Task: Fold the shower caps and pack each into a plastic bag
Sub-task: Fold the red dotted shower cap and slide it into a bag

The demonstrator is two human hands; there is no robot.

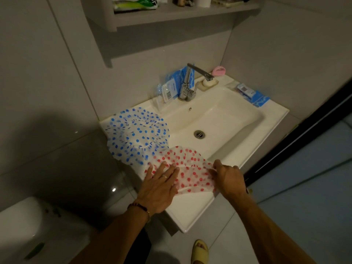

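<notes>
A red-dotted shower cap (pixel 190 174) lies partly folded on the front rim of the white sink (pixel 192 210). My left hand (pixel 160 185) presses flat on the cap's left part with straight fingers. My right hand (pixel 228 178) pinches the cap's right edge. A blue-dotted shower cap (pixel 137 134) lies spread on the sink's left rim, its near edge overlapping the red one. Blue-printed plastic bags (pixel 171 88) lean behind the tap, and another blue packet (pixel 253 95) lies on the back right rim.
A chrome tap (pixel 188 86) stands at the sink's back, with a soap dish (pixel 208 83) and a pink item (pixel 219 70) beside it. A shelf (pixel 171 14) hangs above. A toilet (pixel 38 231) is at lower left, a dark door frame (pixel 297 134) on the right.
</notes>
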